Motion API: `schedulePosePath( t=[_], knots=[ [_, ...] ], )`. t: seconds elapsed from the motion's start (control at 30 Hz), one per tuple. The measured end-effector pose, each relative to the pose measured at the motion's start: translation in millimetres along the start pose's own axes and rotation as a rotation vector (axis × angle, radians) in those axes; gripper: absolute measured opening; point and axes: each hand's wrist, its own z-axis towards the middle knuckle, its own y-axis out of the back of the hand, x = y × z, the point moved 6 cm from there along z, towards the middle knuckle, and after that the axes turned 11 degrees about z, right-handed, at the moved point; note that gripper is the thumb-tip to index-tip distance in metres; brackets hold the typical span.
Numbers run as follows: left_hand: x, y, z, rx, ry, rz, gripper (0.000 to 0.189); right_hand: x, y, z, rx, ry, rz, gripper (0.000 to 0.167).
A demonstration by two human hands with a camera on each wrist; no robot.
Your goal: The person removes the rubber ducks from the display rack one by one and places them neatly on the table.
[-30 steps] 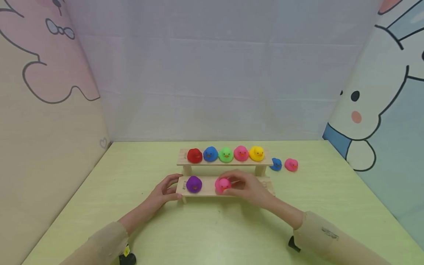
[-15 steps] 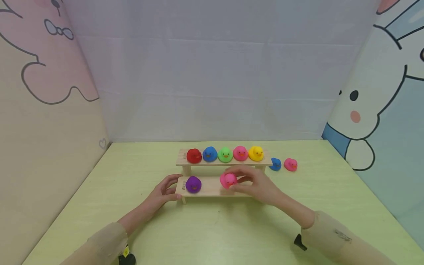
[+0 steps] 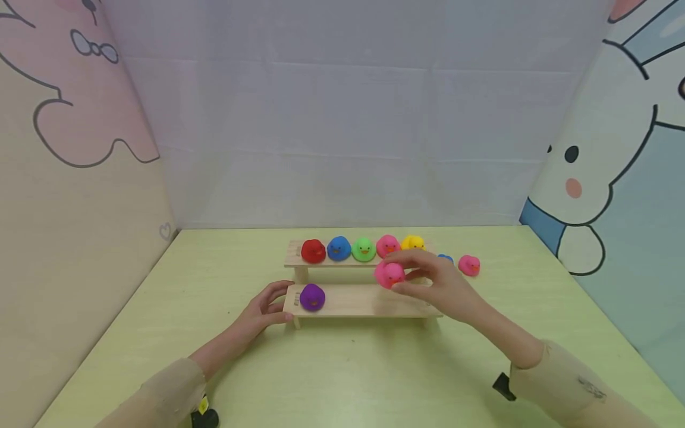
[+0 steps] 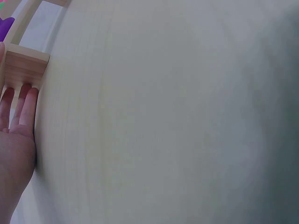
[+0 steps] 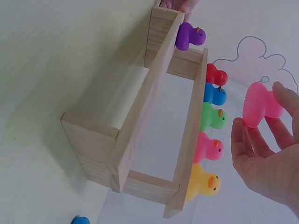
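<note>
My right hand (image 3: pixel 436 283) pinches a pink toy duck (image 3: pixel 389 275) between thumb and fingers, raised over the right part of the wooden stand's lower step (image 3: pixel 358 300). In the right wrist view the held duck (image 5: pixel 256 105) is clear of the wood. My left hand (image 3: pixel 264 309) holds the left end of the lower step, thumb at the front corner and fingers at the end; the left wrist view has several fingers (image 4: pixel 28 105) against the end leg (image 4: pixel 27 65). A purple duck (image 3: pixel 313 298) sits on the lower step's left part.
The upper step (image 3: pixel 332 265) bears a row: red duck (image 3: pixel 313 251), blue duck (image 3: pixel 339 248), green duck (image 3: pixel 364 249), another pink duck (image 3: pixel 387 245) and yellow duck (image 3: pixel 413 242), partly covered by my right hand. Right of the stand lie a mostly hidden blue duck (image 3: pixel 446 258) and a pink duck (image 3: pixel 469 266).
My right hand has lifted the pink duck from the lower step and carried it right and upward. My left hand has stayed at the stand's left end.
</note>
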Motion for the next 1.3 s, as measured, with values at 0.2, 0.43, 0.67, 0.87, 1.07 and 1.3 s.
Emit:
schedulePosePath(
  t=[0.2,0.43,0.67,0.87,1.07,1.3],
  knots=[
    [0.0,0.1,0.3,0.0,-0.001,-0.004,0.07,8,18,-2.4,-0.036,0.024,-0.008,0.044],
    [1.8,0.4,1.2,0.001,0.01,0.009,0.069,15,40,-2.0,-0.084,0.09,-0.047,0.046],
    [1.7,0.5,1.1,0.003,0.003,0.008,0.069,16,58,-2.0,-0.13,0.17,-0.113,0.045],
    [0.7,0.0,0.6,0.0,0.008,0.012,0.069,6,76,-2.1,-0.18,0.173,-0.179,0.049],
    [-0.3,-0.3,0.2,-0.005,0.016,0.01,0.069,-11,98,-3.2,-0.266,0.132,-0.213,0.047],
    [-0.7,-0.4,-0.4,-0.008,0.021,0.008,0.07,-44,129,-2.5,-0.347,0.061,-0.218,0.047]
  ],
)
